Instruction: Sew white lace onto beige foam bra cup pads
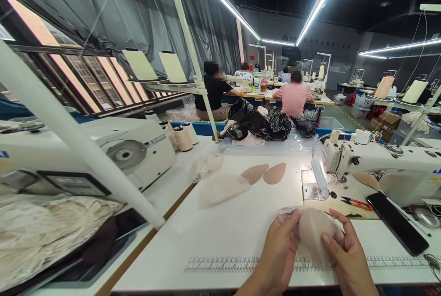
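Note:
Both hands hold a pale beige bra cup (314,229) wrapped in thin sheer fabric, above the front of the white sewing table (165,259). My left hand (280,248) pinches its left edge between thumb and fingers. On the other side, my right hand (349,252) has its thumb pressed on the front of the cup and its fingers curled behind. The fingers behind the fabric are partly hidden. Beyond the hands lie two beige teardrop pads (274,173), one partly under sheer white fabric (222,190). A printed ruler strip (220,264) runs along the table under the hands.
To the right stands a sewing machine (386,158) with its lamp lit. Near it are orange-handled thread snips (358,203) and a black phone (398,222). Another machine (86,149), thread cones (182,138) and lace fabric (44,236) are at left. Two people sit farther back.

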Demonstrator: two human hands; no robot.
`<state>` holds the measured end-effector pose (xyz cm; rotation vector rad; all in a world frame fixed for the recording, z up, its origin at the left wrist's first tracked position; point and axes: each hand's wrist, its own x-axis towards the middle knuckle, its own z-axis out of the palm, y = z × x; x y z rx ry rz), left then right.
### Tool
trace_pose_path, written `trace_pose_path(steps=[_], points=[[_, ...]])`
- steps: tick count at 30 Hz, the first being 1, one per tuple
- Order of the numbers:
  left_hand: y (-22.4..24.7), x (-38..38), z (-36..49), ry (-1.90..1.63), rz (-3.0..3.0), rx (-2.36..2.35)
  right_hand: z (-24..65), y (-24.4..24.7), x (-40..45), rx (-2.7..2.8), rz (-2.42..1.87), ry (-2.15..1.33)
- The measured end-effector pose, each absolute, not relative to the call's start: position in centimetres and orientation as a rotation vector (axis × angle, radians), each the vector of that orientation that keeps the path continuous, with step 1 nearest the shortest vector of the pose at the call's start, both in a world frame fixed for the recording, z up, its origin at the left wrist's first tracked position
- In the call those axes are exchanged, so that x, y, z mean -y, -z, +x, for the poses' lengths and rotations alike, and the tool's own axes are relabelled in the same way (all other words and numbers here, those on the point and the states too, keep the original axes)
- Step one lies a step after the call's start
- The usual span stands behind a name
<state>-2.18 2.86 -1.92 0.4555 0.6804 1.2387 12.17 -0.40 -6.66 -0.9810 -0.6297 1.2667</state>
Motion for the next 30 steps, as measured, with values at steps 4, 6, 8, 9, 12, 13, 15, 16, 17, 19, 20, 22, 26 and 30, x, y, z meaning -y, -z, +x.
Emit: trace_pose_path(steps=[4,6,8,9,12,13,15,16,17,19,20,22,26,30], points=[[1.9,-3.0,-2.0,-1.164,0.49,-0.64,12.3,6.8,0.3,0.643,-1.0,-1.253],[2.1,-3.2,-1.8,-1.099,0.543,-0.64,12.3,6.7,0.3,0.657,-1.008,-1.249],[2.3,-3.4,-1.6,-1.055,0.579,-0.669,12.3,6.9,0.2,0.667,-1.017,-1.238],[2.3,-3.5,-1.5,-1.045,0.584,-0.684,12.4,7.0,0.2,0.673,-1.016,-1.234],[2.0,-4.0,-1.7,-1.057,0.564,-0.677,13.0,8.0,0.3,0.784,-0.977,-1.259],[1.6,-4.2,-2.0,-1.058,0.571,-0.659,13.4,8.4,0.4,0.854,-0.964,-1.282],[0.6,-4.5,-3.0,-0.985,0.669,-0.593,14.5,8.9,0.5,1.013,-0.972,-1.305],[-0.1,-4.6,-3.7,-0.914,0.767,-0.558,15.3,9.0,0.4,1.089,-1.007,-1.288],[-0.8,-4.8,-4.4,-0.818,0.907,-0.529,16.1,8.8,0.2,1.174,-1.055,-1.249],[-2.1,-5.4,-5.7,-0.6,1.321,-0.492,17.7,8.0,-0.9,1.423,-1.134,-1.074],[-2.5,-5.9,-6.1,-0.504,1.582,-0.474,18.5,7.3,-1.8,1.595,-1.143,-0.928],[-2.7,-7.4,-6.2,-0.353,2.106,-0.381,19.8,6.0,-4.2,1.981,-1.081,-0.532],[-1.3,-11.3,-4.7,-0.195,2.69,-0.226,20.8,5.0,-9.6,2.46,-0.918,0.14],[-0.3,-13.9,-3.8,-0.048,2.738,-0.316,20.9,6.0,-11.2,2.457,-0.952,0.12]])
